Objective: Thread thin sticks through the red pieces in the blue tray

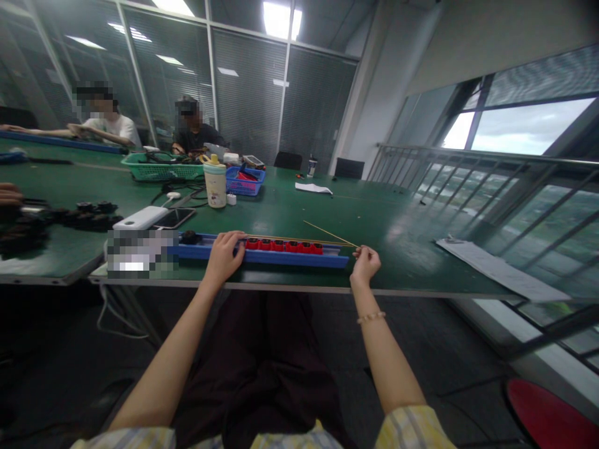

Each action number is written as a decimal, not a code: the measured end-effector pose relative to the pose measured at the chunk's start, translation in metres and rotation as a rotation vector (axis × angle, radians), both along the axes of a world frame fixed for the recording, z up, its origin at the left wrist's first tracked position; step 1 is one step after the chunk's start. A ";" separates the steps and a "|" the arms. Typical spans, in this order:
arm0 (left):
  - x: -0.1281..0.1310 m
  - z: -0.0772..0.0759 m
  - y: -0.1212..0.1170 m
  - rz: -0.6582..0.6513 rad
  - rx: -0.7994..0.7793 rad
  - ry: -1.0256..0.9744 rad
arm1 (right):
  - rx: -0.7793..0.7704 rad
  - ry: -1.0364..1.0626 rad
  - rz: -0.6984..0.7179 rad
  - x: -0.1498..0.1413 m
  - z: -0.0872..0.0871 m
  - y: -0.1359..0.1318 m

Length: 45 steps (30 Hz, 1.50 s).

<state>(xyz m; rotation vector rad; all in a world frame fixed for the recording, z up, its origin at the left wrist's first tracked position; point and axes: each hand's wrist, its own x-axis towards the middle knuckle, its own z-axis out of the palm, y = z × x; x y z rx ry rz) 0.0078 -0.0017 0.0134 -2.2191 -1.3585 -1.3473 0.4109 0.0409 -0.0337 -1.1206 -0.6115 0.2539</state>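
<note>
The right hand (366, 263) pinches a thin yellow strand (327, 233); the left hand (225, 255) curls over the blue channel (290, 257), grip unclear.

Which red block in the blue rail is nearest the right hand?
The rightmost red block, closest to the right hand; the others sit farther left.

Looks glossy and smooth on the table (407, 234), like smooth plastic on the rail (299, 257) along the near edge, openwork plastic on the green basket (156, 170), white paper on the sheets (496, 268) by the right edge, metal on the railing (472, 155).
</note>
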 end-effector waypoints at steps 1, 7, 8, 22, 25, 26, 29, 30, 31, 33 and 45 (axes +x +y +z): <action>0.000 0.000 0.000 0.000 -0.001 0.000 | -0.044 -0.058 0.007 0.000 -0.001 0.000; -0.001 0.000 0.000 -0.004 0.003 0.003 | -0.307 -0.424 0.023 -0.003 -0.003 -0.005; -0.001 0.000 0.000 -0.003 0.004 0.003 | -0.336 -0.487 -0.011 -0.004 -0.001 -0.006; 0.000 0.000 -0.001 -0.001 -0.002 -0.003 | -0.477 -0.612 0.030 -0.019 0.017 -0.019; 0.000 0.000 -0.001 -0.002 -0.002 -0.004 | -0.530 -0.590 0.063 -0.019 0.020 -0.019; 0.000 0.000 -0.001 -0.002 -0.003 -0.002 | -0.566 -0.593 0.058 -0.019 0.021 -0.019; 0.000 0.000 -0.001 0.000 -0.012 -0.002 | -0.681 -0.625 0.009 -0.023 0.023 -0.021; 0.000 0.000 -0.001 0.001 -0.014 -0.003 | -0.711 -0.642 -0.009 -0.024 0.024 -0.022; 0.000 0.000 -0.001 0.001 -0.015 -0.005 | -0.734 -0.660 -0.021 -0.025 0.024 -0.023; 0.000 0.000 -0.001 0.002 -0.012 -0.006 | -0.765 -0.691 -0.030 -0.027 0.024 -0.024; 0.000 0.001 -0.002 0.003 -0.011 -0.006 | -0.859 -0.826 -0.158 0.008 0.023 -0.027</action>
